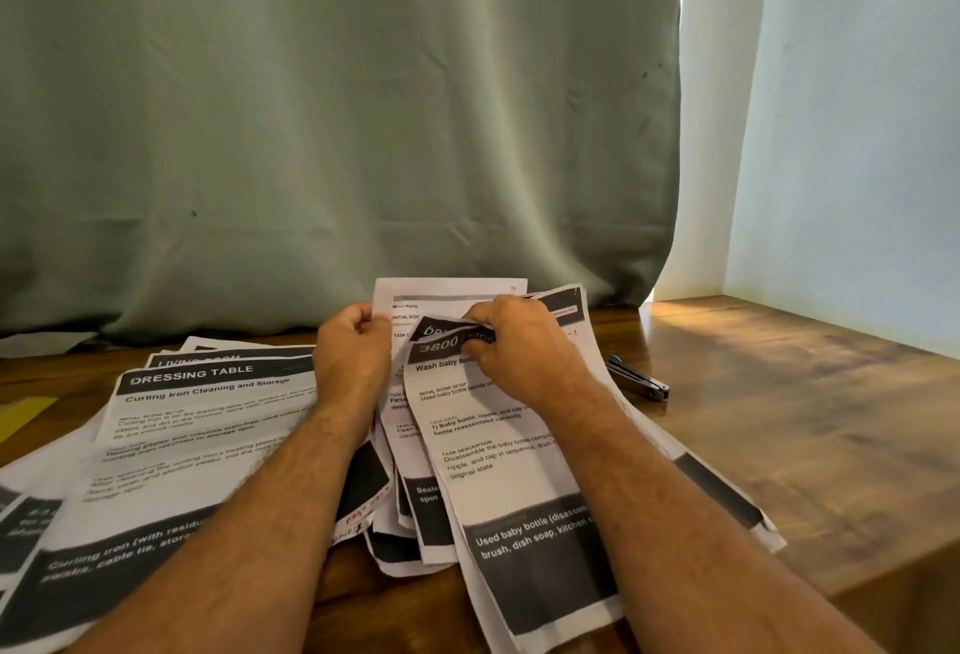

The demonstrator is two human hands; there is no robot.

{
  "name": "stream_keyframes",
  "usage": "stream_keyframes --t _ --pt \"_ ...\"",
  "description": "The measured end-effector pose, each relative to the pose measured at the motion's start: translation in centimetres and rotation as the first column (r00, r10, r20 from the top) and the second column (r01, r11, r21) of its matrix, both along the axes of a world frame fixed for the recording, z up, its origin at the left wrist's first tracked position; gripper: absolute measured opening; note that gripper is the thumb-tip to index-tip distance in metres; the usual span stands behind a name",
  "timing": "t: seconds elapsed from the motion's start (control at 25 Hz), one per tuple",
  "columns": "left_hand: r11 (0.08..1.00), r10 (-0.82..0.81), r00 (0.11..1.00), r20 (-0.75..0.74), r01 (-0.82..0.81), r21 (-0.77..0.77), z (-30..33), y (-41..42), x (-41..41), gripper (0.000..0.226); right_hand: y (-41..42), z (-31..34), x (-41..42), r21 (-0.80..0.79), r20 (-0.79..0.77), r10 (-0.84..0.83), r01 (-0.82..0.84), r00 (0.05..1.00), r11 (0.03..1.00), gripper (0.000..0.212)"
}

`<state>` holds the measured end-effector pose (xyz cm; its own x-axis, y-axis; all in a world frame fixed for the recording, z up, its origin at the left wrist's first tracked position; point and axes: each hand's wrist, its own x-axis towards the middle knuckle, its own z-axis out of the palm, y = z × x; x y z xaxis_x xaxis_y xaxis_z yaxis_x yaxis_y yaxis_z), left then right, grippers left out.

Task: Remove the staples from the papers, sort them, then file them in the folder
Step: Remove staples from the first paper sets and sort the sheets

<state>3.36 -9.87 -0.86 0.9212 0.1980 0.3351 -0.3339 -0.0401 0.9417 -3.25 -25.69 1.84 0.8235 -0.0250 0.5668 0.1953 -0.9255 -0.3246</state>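
Two hands: both work at the top of one sheaf of printed papers held near the middle of the table.
Left hand: its grip is closed, fingers curled round the upper left edge of the sheaf, thumb on the front, beside a sheet whose top stands up behind the rest.
Right hand: its grip is a tight pinch, fingertips and thumb bunched on the crumpled top corner of the front sheet, right at the dark header band; the paper buckles under the fingers.
Front sheet: headed "Wash baby bottle", it slopes down toward the viewer, its lower end with a dark band lying on the table between the forearms.
Sheaf: several sheets fan out behind the front one, their lower edges overlapping on the table; whether a staple joins them cannot be told, as the fingers cover that corner.
Left pile: loose sheets lie flat and overlapping on the table's left side, the topmost headed "DRESSING TABLE", partly under the left forearm.
Staple remover: a small metal tool with a blue end lies on the table to the right of the sheaf, near it but apart.
Yellow item: a flat yellow edge shows at the far left of the table; what it is cannot be told.
Curtain: grey-green cloth hangs behind the table.
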Motion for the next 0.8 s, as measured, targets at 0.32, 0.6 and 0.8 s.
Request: stream_keyframes --t 0.32,0.6,0.8 --pt "0.973 0.222 0.869 0.442 -0.168 -0.159 3.7 0.3 -3.5 0.017 -0.9 -0.6 0.0 0.006 -0.113 -0.107 0.109 0.988 0.994 0.016" --pt "0.995 0.072 0.88 0.469 -0.093 0.021 3.2 0.3 -3.7 0.02 -0.3 0.0 -0.2 0.208 0.074 -0.025 0.01 0.997 0.978 0.047" --pt "0.987 0.097 0.746 0.658 -0.156 0.031 5.1 0.3 -5.0 0.017 -0.5 1.6 -1.0 0.183 0.287 -0.054 0.001 0.956 0.983 0.018"
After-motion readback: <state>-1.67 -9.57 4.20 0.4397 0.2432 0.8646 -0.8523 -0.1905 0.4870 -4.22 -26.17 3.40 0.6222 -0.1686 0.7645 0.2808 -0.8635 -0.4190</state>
